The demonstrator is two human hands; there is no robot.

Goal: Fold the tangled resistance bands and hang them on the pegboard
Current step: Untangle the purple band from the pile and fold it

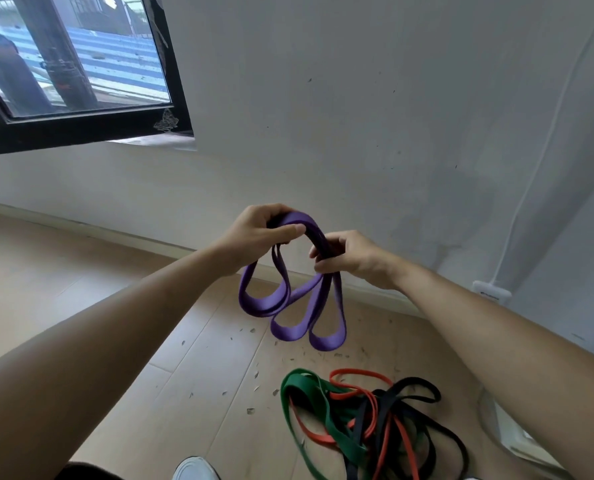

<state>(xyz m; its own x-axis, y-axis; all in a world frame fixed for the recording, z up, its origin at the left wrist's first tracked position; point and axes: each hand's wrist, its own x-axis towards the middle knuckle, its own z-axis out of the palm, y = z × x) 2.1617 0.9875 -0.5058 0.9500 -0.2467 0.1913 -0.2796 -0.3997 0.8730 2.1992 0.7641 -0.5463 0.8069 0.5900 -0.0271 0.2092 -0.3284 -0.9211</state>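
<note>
A purple resistance band [290, 306] hangs in several folded loops at chest height in front of the white wall. My left hand [257, 233] grips the top of the folded bundle on the left. To the right, my right hand [349, 254] pinches the same arch of band. On the floor below lies a tangled pile: a green band [323, 417], an orange-red band [364, 393] and a black band [423, 410], wound through one another. No pegboard is in view.
A dark-framed window [81, 129] is at upper left. A white cable [544, 133] runs down the wall to a white socket box [491, 292]. Small debris flecks [254, 375] lie on the wooden floor. My white shoe [195, 469] shows at the bottom edge.
</note>
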